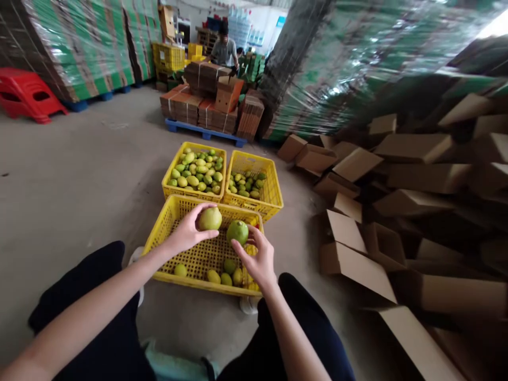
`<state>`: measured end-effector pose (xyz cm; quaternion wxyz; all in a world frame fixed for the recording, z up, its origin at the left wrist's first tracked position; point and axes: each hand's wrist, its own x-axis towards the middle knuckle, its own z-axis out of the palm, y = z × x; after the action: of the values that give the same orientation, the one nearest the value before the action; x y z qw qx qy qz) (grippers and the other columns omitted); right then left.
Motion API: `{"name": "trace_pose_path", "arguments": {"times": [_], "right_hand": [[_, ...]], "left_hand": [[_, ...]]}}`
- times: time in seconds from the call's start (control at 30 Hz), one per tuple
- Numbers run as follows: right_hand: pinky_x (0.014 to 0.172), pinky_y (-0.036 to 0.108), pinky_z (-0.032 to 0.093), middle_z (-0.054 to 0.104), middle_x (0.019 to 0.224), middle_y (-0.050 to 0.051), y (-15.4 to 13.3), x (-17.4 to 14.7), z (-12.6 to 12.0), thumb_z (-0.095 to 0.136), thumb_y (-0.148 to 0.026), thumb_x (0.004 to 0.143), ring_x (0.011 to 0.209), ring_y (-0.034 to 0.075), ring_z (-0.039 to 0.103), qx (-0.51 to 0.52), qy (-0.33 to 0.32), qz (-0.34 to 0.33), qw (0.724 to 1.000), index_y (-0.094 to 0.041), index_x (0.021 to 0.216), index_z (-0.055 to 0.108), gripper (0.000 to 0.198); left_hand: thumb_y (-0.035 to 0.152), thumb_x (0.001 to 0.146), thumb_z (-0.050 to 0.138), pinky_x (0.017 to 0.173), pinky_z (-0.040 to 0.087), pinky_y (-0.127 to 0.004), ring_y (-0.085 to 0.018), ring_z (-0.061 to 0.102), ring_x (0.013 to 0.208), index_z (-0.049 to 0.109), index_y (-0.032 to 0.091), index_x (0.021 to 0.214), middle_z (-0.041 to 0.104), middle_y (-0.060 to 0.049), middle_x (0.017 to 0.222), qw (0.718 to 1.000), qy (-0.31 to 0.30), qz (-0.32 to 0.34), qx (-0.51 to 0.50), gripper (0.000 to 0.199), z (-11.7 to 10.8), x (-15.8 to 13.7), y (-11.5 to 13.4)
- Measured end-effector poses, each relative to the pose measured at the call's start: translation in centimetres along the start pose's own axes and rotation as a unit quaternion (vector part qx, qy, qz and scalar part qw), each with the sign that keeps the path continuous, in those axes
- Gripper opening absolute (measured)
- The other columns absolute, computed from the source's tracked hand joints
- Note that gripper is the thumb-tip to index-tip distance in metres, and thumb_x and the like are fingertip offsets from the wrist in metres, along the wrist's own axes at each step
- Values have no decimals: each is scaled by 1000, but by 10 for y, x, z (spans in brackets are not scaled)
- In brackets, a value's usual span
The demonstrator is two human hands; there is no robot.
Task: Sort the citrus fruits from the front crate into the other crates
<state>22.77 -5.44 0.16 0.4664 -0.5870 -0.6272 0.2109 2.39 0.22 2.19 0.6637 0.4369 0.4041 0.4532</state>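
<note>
Yel crate (198, 258), grn fruit (238, 233), blu pallet (206, 135)

Left hand (189, 228) holds yellowish fruit (210, 218), right hand (260, 259) green fruit (237, 232), over yellow crate (198, 258); cartons (363, 270) at right blurred, some seemingly open.

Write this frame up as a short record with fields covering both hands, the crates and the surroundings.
Left hand: fingers around a pale yellow-green fruit
Right hand: holding a greener fruit
Near crate: yellow, below both hands, a few loose fruits along its near side
Back left crate: yellow, well filled with green and yellow fruit
Back right crate: yellow, less full
Right side: jumbled cardboard boxes
Background: bundled cardboard on a blue pallet, a person beyond
Far left: red stool
</note>
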Motion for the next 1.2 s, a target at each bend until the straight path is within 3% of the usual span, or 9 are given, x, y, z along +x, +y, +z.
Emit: {"name": "trace_pose_path", "arguments": {"times": [0.17, 0.33, 0.47, 0.6, 0.77, 0.87, 0.97, 1.2], "right_hand": [[75, 38, 60, 70, 100, 8, -11, -10, 4, 70, -43, 82, 83, 22, 68, -77, 35, -73, 994, -21, 117, 63, 42], [74, 38, 62, 67, 111, 10, -19, -12, 8, 70, -43, 84, 90, 22, 68, -1, 42, -46, 998, -24, 125, 61, 46], [73, 38, 62, 69, 109, 9, -17, -7, 19, 73, -46, 80, 91, 23, 69, 118, 28, 40, 992, -23, 123, 61, 50], [72, 36, 61, 73, 97, 7, -12, -3, 30, 75, -50, 75, 83, 22, 71, 217, -30, 116, 969, -22, 113, 63, 49], [66, 34, 59, 74, 93, 5, -15, -5, 38, 72, -49, 77, 79, 21, 69, 264, -64, 137, 953, -22, 109, 65, 42], [63, 31, 59, 74, 99, 6, -17, -6, 38, 66, -50, 82, 81, 21, 69, 298, -58, 136, 943, -22, 109, 64, 39], [64, 31, 58, 74, 98, 6, -15, -3, 34, 68, -49, 80, 82, 21, 69, 294, -23, 131, 947, -22, 107, 63, 39], [76, 36, 60, 70, 101, 6, -10, 0, 27, 80, -44, 70, 88, 22, 68, 215, 40, 79, 973, -23, 113, 62, 51]], "left_hand": [[13, 61, 85, 105, 45, -40, -27, 59, 118, 66, 24, 109, 65, -8, 123, 981, 31, 161, 109, 52, -3, -16, -12], [14, 64, 85, 114, 33, -49, -29, 56, 119, 72, 28, 103, 70, -7, 119, 936, 49, 260, 230, 44, -10, -28, -3], [16, 60, 88, 114, 32, -54, -31, 54, 120, 72, 28, 101, 70, -7, 118, 933, 96, 260, 228, 45, -8, -25, 5], [19, 61, 88, 108, 41, -41, -26, 55, 121, 63, 27, 106, 64, -6, 123, 958, 79, 253, 107, 52, -1, -16, 8], [26, 57, 91, 84, 51, -27, -15, 61, 93, 49, 27, 97, 57, 1, 102, 978, 88, 190, -22, 58, 6, -9, 2], [28, 54, 92, 84, 50, -26, -16, 59, 92, 53, 25, 95, 54, 1, 99, 979, 94, 178, 16, 57, 6, -7, -8], [26, 53, 93, 92, 47, -32, -21, 59, 100, 66, 24, 99, 58, -3, 103, 975, 53, 182, 113, 53, 2, -6, -15], [23, 57, 91, 103, 44, -42, -28, 59, 111, 73, 31, 108, 63, -5, 112, 944, 40, 260, 200, 55, -2, -8, -9]]}}
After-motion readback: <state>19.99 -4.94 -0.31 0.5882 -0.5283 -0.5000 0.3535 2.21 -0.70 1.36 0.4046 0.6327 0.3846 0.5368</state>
